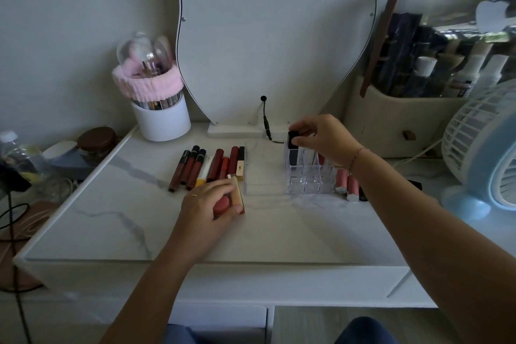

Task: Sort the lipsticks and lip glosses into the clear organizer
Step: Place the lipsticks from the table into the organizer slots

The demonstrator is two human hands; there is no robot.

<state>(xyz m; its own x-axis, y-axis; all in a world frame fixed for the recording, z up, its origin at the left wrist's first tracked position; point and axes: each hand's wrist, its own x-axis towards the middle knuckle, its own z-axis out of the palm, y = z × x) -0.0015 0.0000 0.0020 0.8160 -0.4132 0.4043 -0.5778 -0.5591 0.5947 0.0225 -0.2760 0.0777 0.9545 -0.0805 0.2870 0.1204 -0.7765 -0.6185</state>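
The clear organizer (310,176) stands on the white marble-top table, right of centre, with a flat clear tray section to its left. My right hand (321,138) grips a black lipstick (292,139) upright at the organizer's back-left slot. A reddish lipstick shows in a back-right slot under that hand. My left hand (208,204) rests on the table, closed around a pink-red lipstick (222,204) and a gold one (238,193). A row of lip glosses (206,167) lies left of the tray. Two pink lipsticks (347,186) lie right of the organizer.
A mirror (273,36) stands at the back with a black cable (266,123). A white brush cup with a pink headband (160,109) is back left. A bag of bottles (435,86) and a blue fan (485,153) crowd the right. Jars sit off the left edge.
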